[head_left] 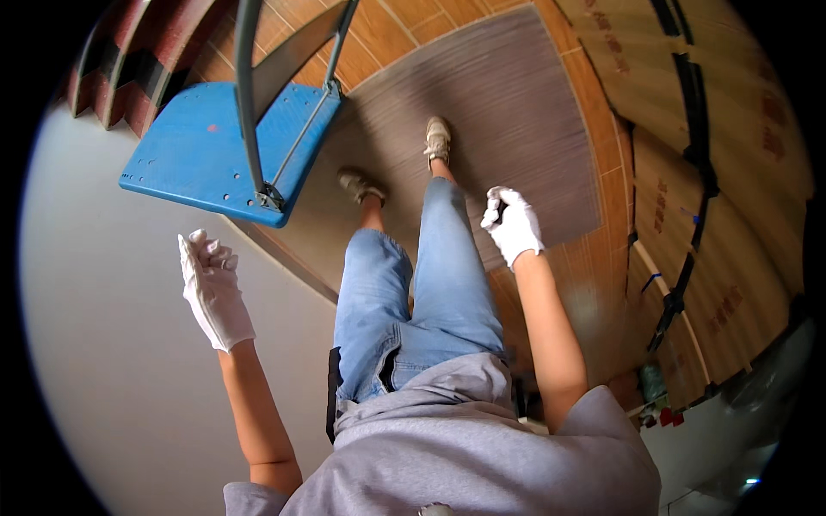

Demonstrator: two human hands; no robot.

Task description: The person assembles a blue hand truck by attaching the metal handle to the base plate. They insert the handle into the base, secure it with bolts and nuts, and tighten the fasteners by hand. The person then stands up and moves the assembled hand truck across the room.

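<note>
My left hand (212, 291), in a white glove, is held out over the grey floor, below the near edge of a blue platform trolley (185, 142). Its fingers are loosely bent and partly apart, and nothing shows in them. To the right of my legs, my right hand (519, 230), also white-gloved, hangs above the edge of a grey-brown mat (538, 112). Thumb and fingers curl there with a gap between them and no visible object. Neither hand touches the trolley. Its grey metal handle (246, 95) rises from the deck's right side.
Two shoes (437, 142) stand on the mat, which lies on orange-brown floor tiles (413, 26). Brown cardboard panels (671, 198) with black tape line the right side. Dark red and black folded panels (142, 64) stand beyond the trolley at the upper left.
</note>
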